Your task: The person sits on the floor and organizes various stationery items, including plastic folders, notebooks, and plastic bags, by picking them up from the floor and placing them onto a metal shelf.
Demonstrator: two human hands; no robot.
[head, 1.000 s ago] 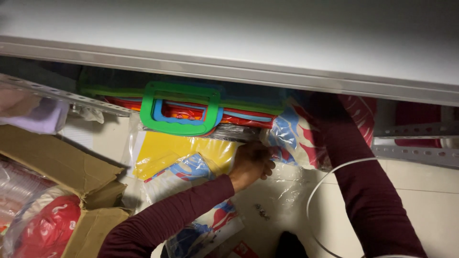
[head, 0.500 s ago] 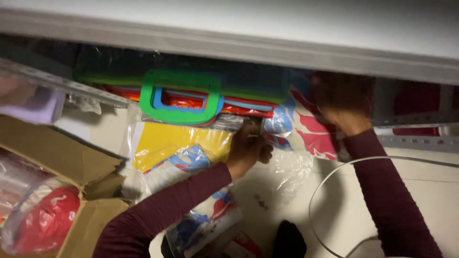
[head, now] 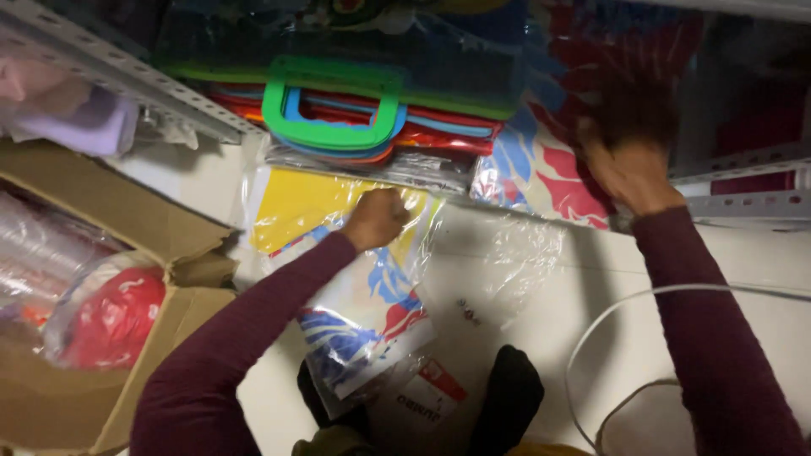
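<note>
My left hand (head: pixel 374 218) is closed in a fist on a clear plastic bag with yellow, blue and red printed sheets (head: pixel 363 287) that lies on the white floor. My right hand (head: pixel 629 173), blurred, presses against a plastic-wrapped red, blue and white printed pack (head: pixel 541 169) under the shelf; whether it grips the pack is unclear. Above both hands a stack of coloured foam cases with a green handle (head: pixel 334 105) sits on the low shelf.
An open cardboard box (head: pixel 110 245) at the left holds a red and white item in plastic (head: pixel 114 317). Perforated metal shelf rails run at upper left (head: pixel 127 80) and right (head: pixel 743 203). A white cable (head: pixel 625 304) loops over the floor; dark socked feet (head: pixel 507 397) are below.
My view has dropped below the shelf edge. My left hand moved left and down onto the yellow bag and closed. My right hand came down out of the shelf onto the printed pack.
</note>
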